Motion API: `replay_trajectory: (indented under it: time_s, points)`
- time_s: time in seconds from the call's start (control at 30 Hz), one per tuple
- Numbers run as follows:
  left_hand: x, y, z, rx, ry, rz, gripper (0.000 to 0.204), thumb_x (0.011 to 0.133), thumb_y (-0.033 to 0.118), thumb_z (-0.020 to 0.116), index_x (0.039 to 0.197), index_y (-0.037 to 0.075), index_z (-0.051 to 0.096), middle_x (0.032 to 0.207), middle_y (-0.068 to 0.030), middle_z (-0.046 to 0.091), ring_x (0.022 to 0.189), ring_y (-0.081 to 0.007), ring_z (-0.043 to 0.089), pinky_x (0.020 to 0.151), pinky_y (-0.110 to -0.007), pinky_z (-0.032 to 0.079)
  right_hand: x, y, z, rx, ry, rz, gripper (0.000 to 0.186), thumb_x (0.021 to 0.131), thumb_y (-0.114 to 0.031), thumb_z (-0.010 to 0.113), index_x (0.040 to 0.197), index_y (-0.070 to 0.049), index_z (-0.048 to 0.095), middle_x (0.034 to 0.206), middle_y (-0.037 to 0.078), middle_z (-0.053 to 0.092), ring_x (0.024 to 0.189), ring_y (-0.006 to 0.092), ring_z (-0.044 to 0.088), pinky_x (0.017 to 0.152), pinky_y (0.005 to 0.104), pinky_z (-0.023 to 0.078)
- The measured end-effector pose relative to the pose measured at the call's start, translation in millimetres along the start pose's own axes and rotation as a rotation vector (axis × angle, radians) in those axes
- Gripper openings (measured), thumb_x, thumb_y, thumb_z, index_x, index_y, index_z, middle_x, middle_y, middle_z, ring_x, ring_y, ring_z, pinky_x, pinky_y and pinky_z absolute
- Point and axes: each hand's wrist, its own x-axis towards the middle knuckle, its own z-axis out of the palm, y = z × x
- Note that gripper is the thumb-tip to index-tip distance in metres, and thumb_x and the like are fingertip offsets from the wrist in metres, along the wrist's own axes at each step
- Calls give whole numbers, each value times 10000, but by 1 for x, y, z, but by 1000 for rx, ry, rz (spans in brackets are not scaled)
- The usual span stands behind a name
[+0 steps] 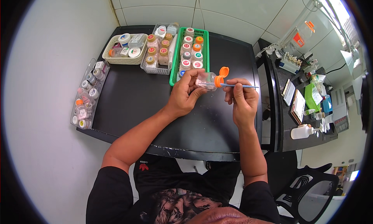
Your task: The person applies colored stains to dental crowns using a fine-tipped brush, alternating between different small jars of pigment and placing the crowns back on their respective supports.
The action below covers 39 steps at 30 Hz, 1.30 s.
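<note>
My left hand [185, 92] is closed around a small clear plastic bottle [210, 79], tipped on its side with its mouth toward the right. The bottle's orange flip cap [224, 71] stands open. Pinched in my right hand [243, 99] is a thin blue stick-like tool [244, 85], which reaches through the orange neck into the bottle. A little pinkish-white material shows inside the bottle; what the tool's tip looks like I cannot make out. Just behind my left hand stands a green basket [207, 49] with several small bottles, their lids red, white and orange.
On the black table [128, 103] stand a clear bin [143, 65] of pink-filled jars, a cream basket [116, 61] of containers and a long clear tray [74, 107] of small jars. A side counter at right holds a white bottle [301, 132], a notebook [297, 105] and a green tray [312, 97].
</note>
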Motion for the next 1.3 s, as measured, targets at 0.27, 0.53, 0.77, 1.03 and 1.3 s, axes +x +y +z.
replay_trajectory:
  time_s: [0.27, 0.53, 0.77, 1.03, 1.3]
  points:
    - [0, -4, -1, -33, -17, 14, 509, 1147, 117, 664, 1587, -2, 437, 1494, -188, 629, 1280, -223, 708, 1059, -373, 613, -2, -5, 1, -52, 3, -38, 260, 1194, -222, 611, 1195, -5, 754, 940, 77, 792, 720, 81, 659, 628, 228, 459]
    - [1, 1, 2, -42, -67, 31, 624, 1094, 6, 708, 1651, -2, 426, 1531, -174, 600, 1308, -225, 697, 1095, -360, 605, -3, -3, -5, -138, 21, -107, 257, 1193, -221, 614, 1172, -5, 752, 913, 65, 778, 706, 71, 638, 616, 219, 441]
    - [2, 8, 1, -25, -57, -67, 659, 1024, -81, 753, 1623, -22, 486, 1549, -131, 562, 1411, -250, 643, 1161, -382, 584, -2, -8, -8, -135, 7, -109, 260, 1189, -227, 623, 1155, -4, 754, 889, 59, 753, 702, 66, 614, 616, 216, 428]
    - [3, 2, 2, 5, -59, 75, 630, 1039, -32, 755, 1612, -14, 493, 1577, -127, 483, 1459, -263, 609, 1195, -382, 560, 0, -10, -7, -157, -30, -60, 256, 1192, -218, 614, 1147, -9, 754, 899, 56, 756, 711, 68, 614, 617, 219, 422]
    - [1, -2, 1, -91, -92, 30, 572, 1088, -2, 706, 1601, 36, 457, 1530, -137, 598, 1371, -232, 678, 1146, -360, 568, 1, -9, -10, -66, -52, -39, 267, 1181, -199, 631, 1177, 31, 766, 929, 85, 791, 700, 67, 600, 614, 222, 439]
